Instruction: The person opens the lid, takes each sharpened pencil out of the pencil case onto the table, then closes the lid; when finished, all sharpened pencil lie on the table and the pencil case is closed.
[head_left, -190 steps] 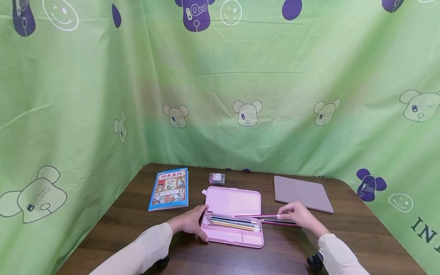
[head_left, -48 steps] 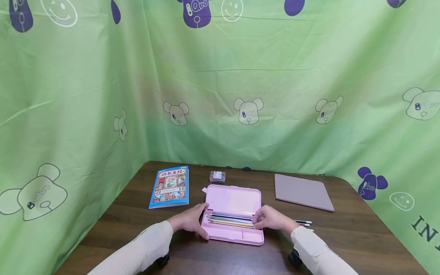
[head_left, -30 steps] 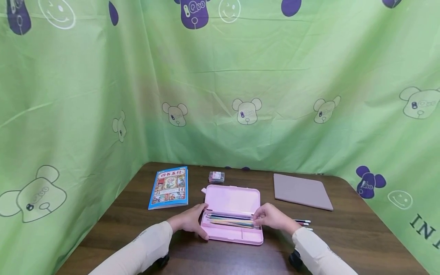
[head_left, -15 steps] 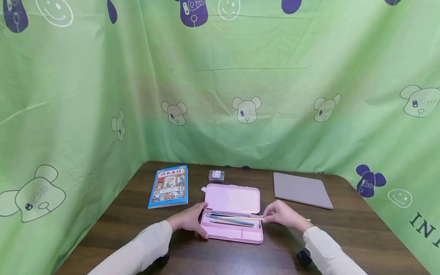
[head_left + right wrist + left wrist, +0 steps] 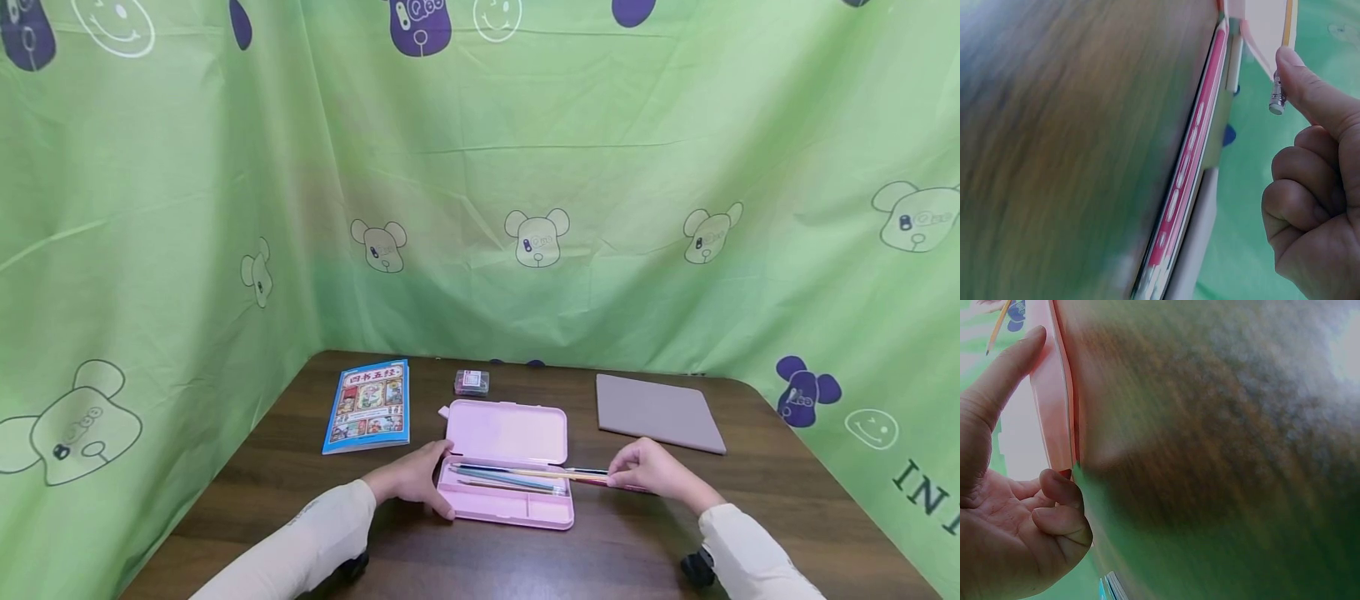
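A pink pencil case (image 5: 507,432) lies open at the middle of the table, its lid folded back. My left hand (image 5: 415,481) holds the case's left end, with the thumb on the front wall (image 5: 1054,400) in the left wrist view. Several pencils (image 5: 513,483) lie in the rear compartment. Right of the case, my right hand (image 5: 652,468) pinches a yellow pencil (image 5: 1287,25) near its eraser end; the pencil's other end extends over the case. Beneath that hand, red and dark pencils (image 5: 1188,156) lie on the table, partly hidden in the head view.
A blue-bordered book (image 5: 367,407) lies at the left. Behind the case sits a small clear box (image 5: 472,383) with a label. At the back right is a flat grey-mauve board or folder (image 5: 660,412). Green printed cloth (image 5: 615,317) hangs around the table (image 5: 450,567).
The right hand has drawn the yellow pencil from the case and moved right with it. Earlier it held a red pencil. Fewer pencils lie in the case. The left hand stays put.
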### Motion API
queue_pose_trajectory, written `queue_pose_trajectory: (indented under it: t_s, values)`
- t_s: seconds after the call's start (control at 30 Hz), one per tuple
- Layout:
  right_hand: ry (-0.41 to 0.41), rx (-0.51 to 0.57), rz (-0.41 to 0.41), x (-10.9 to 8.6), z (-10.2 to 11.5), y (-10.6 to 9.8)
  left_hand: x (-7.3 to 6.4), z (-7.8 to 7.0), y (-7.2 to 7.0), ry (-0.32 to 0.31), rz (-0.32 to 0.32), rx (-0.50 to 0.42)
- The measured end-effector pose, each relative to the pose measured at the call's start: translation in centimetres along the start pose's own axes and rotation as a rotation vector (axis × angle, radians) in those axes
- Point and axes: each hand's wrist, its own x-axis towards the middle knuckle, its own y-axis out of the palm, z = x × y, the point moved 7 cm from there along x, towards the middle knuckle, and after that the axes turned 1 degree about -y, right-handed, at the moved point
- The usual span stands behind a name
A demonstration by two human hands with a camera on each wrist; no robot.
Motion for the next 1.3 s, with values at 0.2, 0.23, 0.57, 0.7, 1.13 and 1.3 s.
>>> queue_pose_trajectory:
  t_s: [0.2,0.23,0.57,0.7,1.13,1.3]
  values:
    - [-0.047,0.029,-0.031,-1.4,-0.9,-1.3,0.1,0.0,0.1,-0.007,0.012,0.004]
    - [-0.087,0.041,-0.041,-1.7,-0.9,-1.5,0.1,0.0,0.0,-0.008,0.012,0.001]
    - [0.045,0.014,-0.065,-4.3,-3.5,-3.4,0.1,0.0,-0.2,-0.009,0.003,0.002]
    - [0.052,-0.001,-0.052,-5.3,-3.9,-4.0,0.1,0.0,-0.1,-0.013,0.005,-0.001]
    - [0.017,0.005,-0.024,-6.8,-5.7,-4.2,-0.1,0.1,0.0,-0.028,0.007,-0.011]
    - [0.019,-0.01,-0.028,-6.5,-5.9,-3.8,0.0,0.0,0.0,-0.022,0.005,-0.017]
